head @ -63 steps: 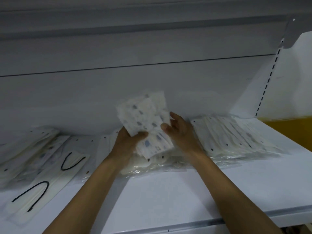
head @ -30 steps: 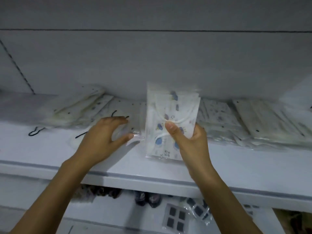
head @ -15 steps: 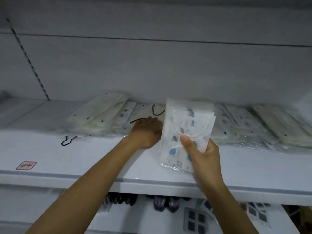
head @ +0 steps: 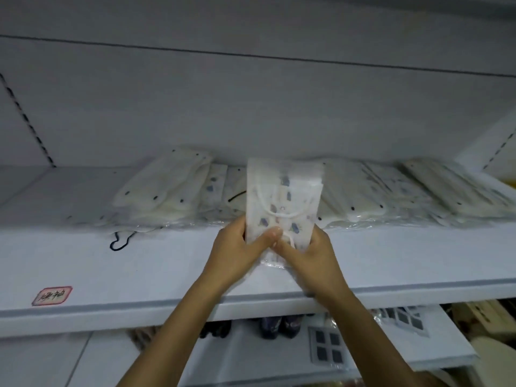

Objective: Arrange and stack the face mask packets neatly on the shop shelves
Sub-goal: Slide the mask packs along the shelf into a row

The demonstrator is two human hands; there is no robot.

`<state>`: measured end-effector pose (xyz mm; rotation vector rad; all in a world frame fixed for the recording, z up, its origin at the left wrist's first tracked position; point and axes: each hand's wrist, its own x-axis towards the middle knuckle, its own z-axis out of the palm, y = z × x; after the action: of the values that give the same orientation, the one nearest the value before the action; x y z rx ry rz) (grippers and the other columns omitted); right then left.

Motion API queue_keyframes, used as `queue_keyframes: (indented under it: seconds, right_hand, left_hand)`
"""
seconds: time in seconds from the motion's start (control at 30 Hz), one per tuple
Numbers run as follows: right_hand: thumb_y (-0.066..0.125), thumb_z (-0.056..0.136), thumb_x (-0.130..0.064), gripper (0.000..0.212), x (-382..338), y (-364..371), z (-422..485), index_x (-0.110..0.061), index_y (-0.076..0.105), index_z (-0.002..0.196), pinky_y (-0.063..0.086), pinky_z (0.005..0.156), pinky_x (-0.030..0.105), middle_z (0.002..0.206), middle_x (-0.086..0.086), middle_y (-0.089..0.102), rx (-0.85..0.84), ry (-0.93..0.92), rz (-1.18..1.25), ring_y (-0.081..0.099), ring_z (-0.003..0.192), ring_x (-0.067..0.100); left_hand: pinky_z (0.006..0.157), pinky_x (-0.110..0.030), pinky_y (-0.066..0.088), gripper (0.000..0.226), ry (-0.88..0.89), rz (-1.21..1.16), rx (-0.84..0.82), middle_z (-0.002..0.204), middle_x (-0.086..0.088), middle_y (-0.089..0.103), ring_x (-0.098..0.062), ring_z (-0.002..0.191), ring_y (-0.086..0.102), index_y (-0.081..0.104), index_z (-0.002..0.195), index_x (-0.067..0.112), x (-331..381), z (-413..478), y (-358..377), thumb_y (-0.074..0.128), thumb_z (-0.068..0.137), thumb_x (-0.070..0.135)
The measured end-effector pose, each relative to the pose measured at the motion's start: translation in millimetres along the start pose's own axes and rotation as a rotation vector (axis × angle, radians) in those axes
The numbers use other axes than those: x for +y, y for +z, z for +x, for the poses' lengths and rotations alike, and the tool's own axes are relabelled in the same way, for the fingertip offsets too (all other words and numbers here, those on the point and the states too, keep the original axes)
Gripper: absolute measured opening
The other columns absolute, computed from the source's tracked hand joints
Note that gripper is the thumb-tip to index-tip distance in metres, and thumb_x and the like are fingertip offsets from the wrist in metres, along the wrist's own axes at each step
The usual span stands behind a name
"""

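- Both hands, left (head: 237,247) and right (head: 310,254), pinch the packets (head: 282,202) upright over the shelf (head: 167,269) front.
- Slippery plastic could fan apart and slide off the edge if either grip loosens.

We see white packet (head: 283,202) with blue-grey prints; white shelf (head: 139,263); pink label (head: 52,296); black loop (head: 120,241).

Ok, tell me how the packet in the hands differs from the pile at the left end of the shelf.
The held packet stands upright in both hands; the left pile lies flat. The held packet shows blue prints; the left pile is cream with dark dots. Both are in clear wrap.
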<state>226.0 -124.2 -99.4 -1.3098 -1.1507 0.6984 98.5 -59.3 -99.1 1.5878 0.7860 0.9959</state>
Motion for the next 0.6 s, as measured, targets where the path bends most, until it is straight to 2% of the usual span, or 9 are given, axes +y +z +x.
queue_keyframes:
  seconds: [0.1,0.2,0.37,0.47,0.53,0.6]
  right_hand:
    - [0.071,0.087,-0.019,0.032,4.9,1.1,0.2,-0.022,0.065,0.118,0.055,0.092,0.042,0.111,-0.006,0.072,-0.015,0.014,-0.005,0.067,0.105,0.012]
    - [0.071,0.087,-0.023,0.032,3.4,3.0,-1.5,-0.026,0.065,0.119,0.053,0.093,0.046,0.112,-0.007,0.071,-0.030,0.004,0.004,0.066,0.107,0.012]
    - [0.070,0.087,-0.017,0.030,-6.9,1.4,-1.3,-0.023,0.065,0.116,0.056,0.089,0.039,0.108,-0.008,0.073,-0.081,0.019,0.043,0.069,0.101,0.011]
    - [0.066,0.087,-0.006,0.029,-20.6,1.4,-14.0,-0.025,0.065,0.109,0.057,0.080,0.026,0.104,-0.008,0.074,-0.152,0.051,0.164,0.070,0.097,0.010]
    - [0.065,0.087,-0.004,0.029,-29.2,0.0,-30.7,-0.023,0.065,0.110,0.056,0.078,0.023,0.105,-0.006,0.074,-0.225,0.088,0.251,0.070,0.098,0.013]
    - [0.064,0.086,-0.004,0.029,-30.2,0.2,-48.1,-0.019,0.066,0.111,0.057,0.078,0.025,0.105,-0.002,0.074,-0.316,0.142,0.321,0.071,0.097,0.016]
  left_hand:
    - [0.083,-0.031,0.056,0.037,-0.017,0.027,0.010,0.102,0.012,0.073,-0.005,0.095,0.069,0.067,0.109,0.026,-8.8,-3.1,-4.4,0.069,0.078,0.046]
    - [0.087,-0.032,0.056,0.043,-0.023,0.023,0.013,0.105,0.009,0.073,-0.007,0.097,0.068,0.067,0.113,0.021,-5.1,-4.0,-5.1,0.070,0.077,0.044]
    - [0.086,-0.039,0.057,0.041,-0.035,-0.055,0.082,0.103,0.001,0.074,-0.016,0.097,0.070,0.069,0.108,0.016,7.8,-8.8,-3.3,0.075,0.075,0.038]
    - [0.079,-0.034,0.057,0.033,-0.045,-0.130,0.140,0.100,0.000,0.075,-0.018,0.094,0.071,0.069,0.103,0.019,22.1,-25.6,-0.6,0.075,0.073,0.032]
    - [0.077,-0.029,0.056,0.037,-0.065,-0.193,0.122,0.106,0.002,0.073,-0.017,0.098,0.070,0.063,0.110,0.023,32.3,-45.8,-2.3,0.078,0.076,0.030]
    - [0.077,-0.029,0.056,0.041,-0.111,-0.267,0.100,0.109,0.000,0.073,-0.020,0.100,0.070,0.061,0.115,0.024,38.5,-72.3,-6.7,0.076,0.078,0.031]
